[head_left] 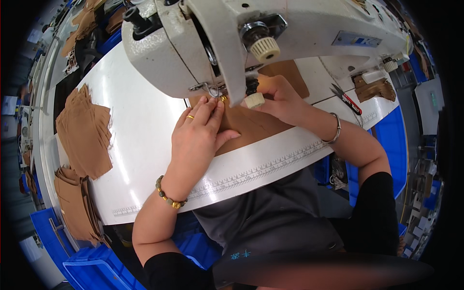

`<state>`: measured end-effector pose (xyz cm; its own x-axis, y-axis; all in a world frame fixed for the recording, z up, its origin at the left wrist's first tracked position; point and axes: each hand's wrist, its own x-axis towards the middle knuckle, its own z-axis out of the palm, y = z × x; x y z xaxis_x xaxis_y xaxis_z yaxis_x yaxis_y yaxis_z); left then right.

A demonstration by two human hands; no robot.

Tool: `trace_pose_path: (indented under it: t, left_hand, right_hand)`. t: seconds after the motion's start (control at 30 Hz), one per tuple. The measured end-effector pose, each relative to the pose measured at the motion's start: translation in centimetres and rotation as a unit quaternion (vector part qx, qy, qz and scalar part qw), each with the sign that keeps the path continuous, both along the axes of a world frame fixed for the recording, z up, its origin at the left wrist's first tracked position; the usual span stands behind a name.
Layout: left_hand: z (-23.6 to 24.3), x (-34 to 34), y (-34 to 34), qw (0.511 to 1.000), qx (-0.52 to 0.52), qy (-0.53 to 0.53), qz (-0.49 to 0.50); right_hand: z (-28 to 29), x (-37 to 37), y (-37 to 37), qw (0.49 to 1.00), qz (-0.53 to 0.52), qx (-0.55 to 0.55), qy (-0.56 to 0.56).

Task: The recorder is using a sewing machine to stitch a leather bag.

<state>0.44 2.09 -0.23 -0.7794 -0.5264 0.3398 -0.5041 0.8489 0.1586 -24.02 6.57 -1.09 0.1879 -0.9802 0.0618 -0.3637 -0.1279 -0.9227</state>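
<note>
Worktable: where the near edge bows across my view, the glossy white worktable (137, 123) carries a printed ruler scale (256, 170), and light glares off its left half.
Sewing machine: I see its white body (164, 60) filling the top of my feed and hiding part of the work.
Brown piece: I find it (253, 126) flat on the white surface, below the machine head, reaching between both hands.
Left hand: it (195, 133) lies spread on the brown piece, fingers extended beside the presser foot, thumb apart.
Right hand: it (280, 101) bends over the piece's far right part; a machine knob (255, 100) covers its fingertips, so I cannot tell whether they grip.
Table's left side: two brown stacks, the upper one (84, 135) fanned, the lower one (77, 208) along the edge.
Table's right side: red-handled snips (356, 107) near a folded brown bundle (374, 89).
Bins: blue ones at right (392, 145) and lower left (99, 268).
Room: blurred at my rim; more brown material (87, 20) sits upper left.
</note>
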Motion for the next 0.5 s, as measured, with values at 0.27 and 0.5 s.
trace_pose_path:
  t: [0.27, 0.5]
  left_hand:
    - [-0.1, 0.1, 0.0, 1.0, -0.016, -0.004, 0.001]
    - [0.2, -0.1, 0.0, 1.0, -0.01, -0.01, 0.002]
  right_hand:
    - [0.6, -0.5, 0.5, 0.979, -0.045, 0.054, -0.194]
    - [0.7, 0.2, 0.1, 0.967, -0.055, 0.091, -0.233]
